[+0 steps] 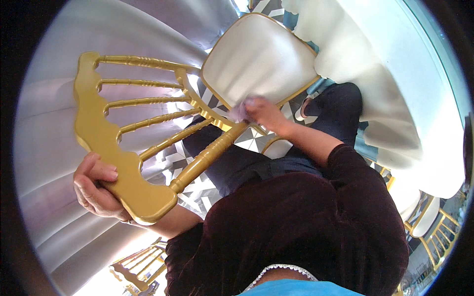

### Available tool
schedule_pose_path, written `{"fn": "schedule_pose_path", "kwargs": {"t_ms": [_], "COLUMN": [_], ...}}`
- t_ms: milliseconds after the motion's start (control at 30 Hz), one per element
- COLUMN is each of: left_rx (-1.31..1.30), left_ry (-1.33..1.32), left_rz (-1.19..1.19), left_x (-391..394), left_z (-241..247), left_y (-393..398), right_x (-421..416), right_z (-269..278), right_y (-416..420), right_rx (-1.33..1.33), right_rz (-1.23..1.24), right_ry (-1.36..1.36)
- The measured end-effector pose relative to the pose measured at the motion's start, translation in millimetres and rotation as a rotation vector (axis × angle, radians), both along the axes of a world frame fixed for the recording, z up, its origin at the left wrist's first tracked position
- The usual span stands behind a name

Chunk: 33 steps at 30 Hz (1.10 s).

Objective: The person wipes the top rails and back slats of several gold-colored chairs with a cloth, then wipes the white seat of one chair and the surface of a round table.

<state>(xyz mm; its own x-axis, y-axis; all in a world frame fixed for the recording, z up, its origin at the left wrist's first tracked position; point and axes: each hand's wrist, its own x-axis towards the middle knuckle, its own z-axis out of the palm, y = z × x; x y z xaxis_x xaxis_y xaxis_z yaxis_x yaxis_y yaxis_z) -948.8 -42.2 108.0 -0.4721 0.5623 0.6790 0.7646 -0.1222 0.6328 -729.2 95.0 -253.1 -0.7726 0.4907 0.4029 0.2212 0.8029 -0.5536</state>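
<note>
A gold-painted chair with turned spindles stands before me, its wavy top rail (144, 192) at the left and its white padded seat (259, 59) at the top centre. My left hand (98, 188) grips the top rail, fingers curled over its outer edge. Bunched in my right hand (259, 111) is a pale purple cloth (240, 111), pressed near the spot where the thick back post (211, 159) meets the seat. That hand and the cloth look slightly blurred. Part of the right fingers is hidden by the cloth.
Draped white cloth (348, 59) hangs from a table at the right. Long pale curtain-like fabric (52, 122) fills the left side. Further gold chairs stand at the lower left (140, 266) and lower right (437, 229). The patterned floor (253, 142) shows between my legs.
</note>
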Motion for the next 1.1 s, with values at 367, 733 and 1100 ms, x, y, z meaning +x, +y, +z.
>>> {"fn": "schedule_pose_path", "kwargs": {"t_ms": [367,733,1100], "left_rx": [-0.184,-0.004,0.208], "left_ry": [0.451,0.647,0.343], "left_rz": [-0.494,-0.39,-0.223], "left_x": [47,43,59], "left_z": [19,-5,-13], "left_y": [-25,-17,-17], "right_x": [121,-36,-15], "right_z": [3,-24,-49], "right_y": [154,63,333], "right_rx": [-0.373,0.056,0.181], "right_rz": [-0.814,-0.249,-0.446], "right_ry": [-0.22,-0.035,-0.451]}}
